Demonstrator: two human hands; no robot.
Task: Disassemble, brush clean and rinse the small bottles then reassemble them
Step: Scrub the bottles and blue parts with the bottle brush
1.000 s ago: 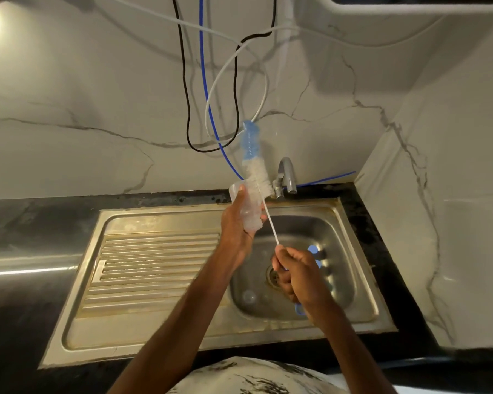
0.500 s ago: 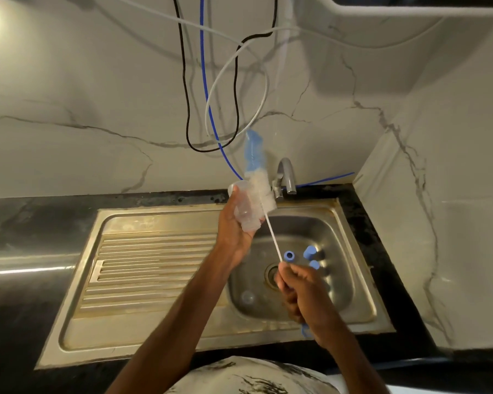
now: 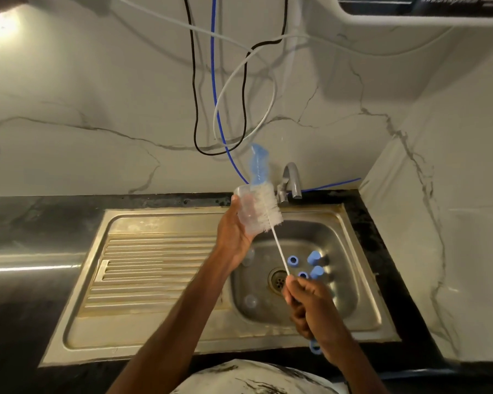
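Note:
My left hand (image 3: 234, 231) holds a small clear bottle (image 3: 246, 211) up over the sink, its open mouth toward the wall. My right hand (image 3: 308, 302) grips the thin white handle of a bottle brush (image 3: 265, 206). The brush's white bristles lie against the bottle's right side, and its blue tip sticks up past the bottle's mouth. Several blue caps (image 3: 313, 257) lie in the sink bowl right of the drain (image 3: 278, 280). Two clear bottles (image 3: 249, 301) lie at the left of the bowl, hard to make out.
The steel sink (image 3: 365, 297) has a ribbed draining board (image 3: 154, 268) on its left and a tap (image 3: 292, 180) at the back. Black, blue and white cables (image 3: 211, 109) hang down the marble wall. A black counter (image 3: 26, 223) surrounds the sink.
My right hand has pulled back toward me, drawing the brush down along the bottle. The blue caps in the bowl have come into view. My left hand has stayed about where it was.

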